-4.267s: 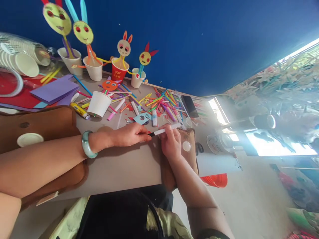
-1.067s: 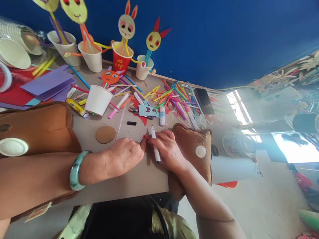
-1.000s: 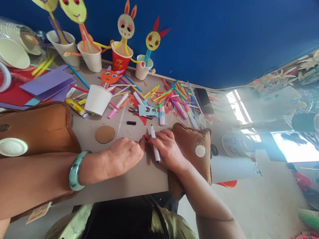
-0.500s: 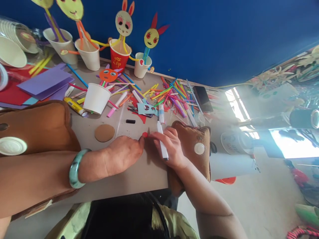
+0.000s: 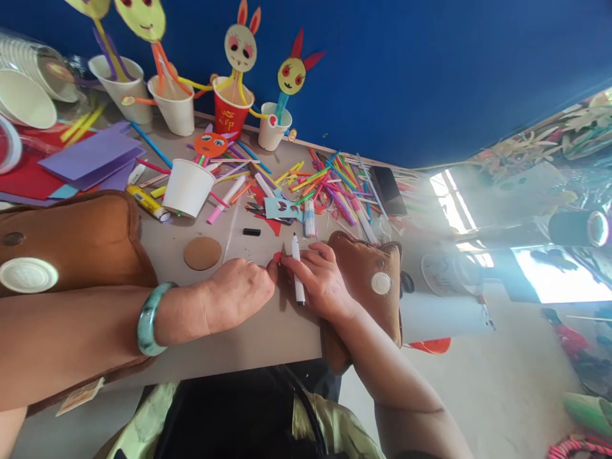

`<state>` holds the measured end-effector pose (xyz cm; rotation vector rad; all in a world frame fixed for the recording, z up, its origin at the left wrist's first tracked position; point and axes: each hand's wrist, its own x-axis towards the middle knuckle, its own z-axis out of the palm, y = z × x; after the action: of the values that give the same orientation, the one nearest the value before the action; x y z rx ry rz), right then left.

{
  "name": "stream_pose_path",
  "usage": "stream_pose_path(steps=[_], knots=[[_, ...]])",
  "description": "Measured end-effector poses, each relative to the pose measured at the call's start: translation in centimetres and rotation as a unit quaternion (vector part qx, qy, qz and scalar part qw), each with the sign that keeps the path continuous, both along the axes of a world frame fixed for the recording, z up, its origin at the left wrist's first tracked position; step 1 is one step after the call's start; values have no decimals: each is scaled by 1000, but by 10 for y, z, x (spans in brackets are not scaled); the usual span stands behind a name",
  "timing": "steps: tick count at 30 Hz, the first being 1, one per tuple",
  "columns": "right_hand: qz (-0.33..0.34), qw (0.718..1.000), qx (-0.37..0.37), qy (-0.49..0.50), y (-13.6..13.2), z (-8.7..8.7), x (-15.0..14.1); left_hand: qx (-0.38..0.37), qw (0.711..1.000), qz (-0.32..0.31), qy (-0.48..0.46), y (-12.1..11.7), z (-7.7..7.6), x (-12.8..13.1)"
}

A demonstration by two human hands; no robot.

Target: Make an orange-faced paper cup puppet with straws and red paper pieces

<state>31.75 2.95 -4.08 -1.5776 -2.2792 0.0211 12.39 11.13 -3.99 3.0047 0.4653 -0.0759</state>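
My left hand [image 5: 239, 287], a jade-like bangle at its wrist, is closed with the thumb at a small red piece [image 5: 276, 257], mostly hidden by the fingertips. Beside it, my right hand [image 5: 327, 284] holds an uncapped white marker [image 5: 297, 271] between its fingers, dark tip pointing away from me. The right fingertips also reach the red piece. A black marker cap [image 5: 251, 232] lies just beyond the hands. To the left is a round brown cardboard disc [image 5: 203, 253].
Brown cushions [image 5: 377, 280] lie under or beside both arms. Behind are scissors under light-blue cut paper [image 5: 282, 208], a glue stick [image 5: 310, 218], scattered coloured sticks [image 5: 329, 185], a phone [image 5: 388, 190] and cup puppets [image 5: 232, 111] along the blue wall.
The marker in my right hand has swung so its tip points more straight away, and it sits slightly farther left. My left hand stays at the red piece. The view has shifted slightly.
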Motion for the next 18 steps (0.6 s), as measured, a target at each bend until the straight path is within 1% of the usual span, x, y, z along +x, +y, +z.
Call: stream_pose_path(steps=[4,6,9,12,15,18], knots=[[-2,1000,4,21,0,2,0,-2,1000,-1,-2,0,3,0],[-14,997,31,76,-2,2,0,-6,1000,-6,8,1,6,0],[-63,975,80,197,-7,0,1,-8,999,-14,31,2,13,1],[-135,949,82,274,-12,-6,3,-5,999,-14,49,2,16,1],[-166,930,54,324,-11,-11,2,-3,999,-24,48,1,12,1],[-192,921,18,339,-9,-11,-2,13,999,-25,17,-2,-2,0]])
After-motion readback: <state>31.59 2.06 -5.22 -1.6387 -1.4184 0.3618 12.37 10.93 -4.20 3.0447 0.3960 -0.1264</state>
